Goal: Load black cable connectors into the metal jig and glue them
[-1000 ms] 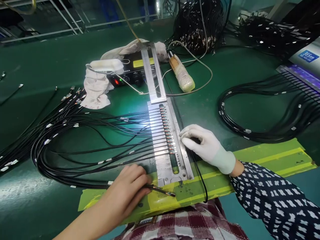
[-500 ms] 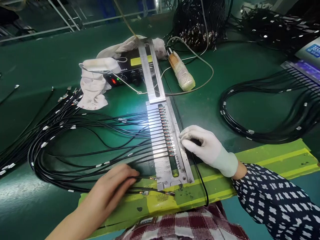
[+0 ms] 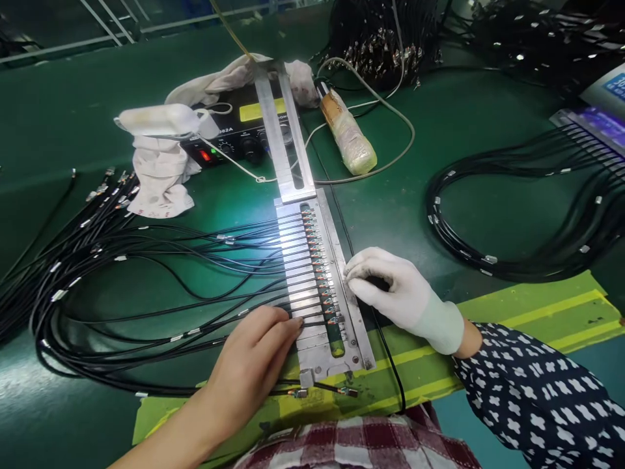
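A slotted metal fixture (image 3: pixel 312 355) lies on the bench with several black cables (image 3: pixel 229 259) laid side by side across it. Their small metal connector ends (image 3: pixel 319 267) line up over its long opening. My bare left hand (image 3: pixel 258 355) is at the fixture's left edge, thumb and finger pinched on one cable whose tip reaches the opening. My right hand (image 3: pixel 390 290), in a white glove, grips the fixture's right-hand rail with fingertips and thumb together. Two loose cable ends (image 3: pixel 297 393) lie just below the fixture, near my left wrist.
Behind the fixture stands a black control box (image 3: pixel 234 143) with cloths around it. A wrapped handle tool (image 3: pixel 349 133) lies right of it. A hinged metal frame (image 3: pixel 288 140) extends from the fixture. Another cable loop (image 3: pixel 434 202) is at right. Yellow-green tape (image 3: pixel 532 306) covers the front edge.
My left hand has moved up and right to the fixture, bringing a cable into the row. My right hand stays at the rail. The view has shifted slightly.
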### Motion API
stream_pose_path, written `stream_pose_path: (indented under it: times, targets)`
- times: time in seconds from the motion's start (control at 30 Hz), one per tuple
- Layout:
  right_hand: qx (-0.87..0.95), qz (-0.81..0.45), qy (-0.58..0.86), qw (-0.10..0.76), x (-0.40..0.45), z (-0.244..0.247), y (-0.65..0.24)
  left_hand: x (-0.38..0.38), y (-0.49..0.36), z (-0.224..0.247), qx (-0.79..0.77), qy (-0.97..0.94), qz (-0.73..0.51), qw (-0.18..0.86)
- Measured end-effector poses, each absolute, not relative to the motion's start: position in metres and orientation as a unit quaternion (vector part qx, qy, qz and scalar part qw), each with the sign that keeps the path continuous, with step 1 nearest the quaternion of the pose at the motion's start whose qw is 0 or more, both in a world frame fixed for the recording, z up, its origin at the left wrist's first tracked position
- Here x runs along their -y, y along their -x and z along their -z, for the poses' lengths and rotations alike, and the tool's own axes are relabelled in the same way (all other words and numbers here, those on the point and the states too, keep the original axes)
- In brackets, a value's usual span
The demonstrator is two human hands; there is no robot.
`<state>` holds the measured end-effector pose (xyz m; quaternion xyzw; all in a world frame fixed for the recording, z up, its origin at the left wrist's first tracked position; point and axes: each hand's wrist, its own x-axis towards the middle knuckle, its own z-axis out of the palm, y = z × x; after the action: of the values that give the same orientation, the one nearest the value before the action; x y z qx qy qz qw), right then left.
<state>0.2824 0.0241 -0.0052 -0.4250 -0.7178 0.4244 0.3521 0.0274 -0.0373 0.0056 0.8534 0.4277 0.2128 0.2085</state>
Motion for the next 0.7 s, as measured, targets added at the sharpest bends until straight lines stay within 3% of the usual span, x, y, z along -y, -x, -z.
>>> stream_pose_path:
  times: [0.43,0.7]
  targets:
    - [0.716,-0.441,0.427,0.331,-0.030,0.001,-0.283,0.040,-0.019,-0.003,-0.377,-0.883,-0.174,0.218]
    - [0.721,-0.438,0.416,0.341,-0.033,0.001,-0.282,0.052,-0.014,-0.006,-0.400,-0.908,-0.112,0.058]
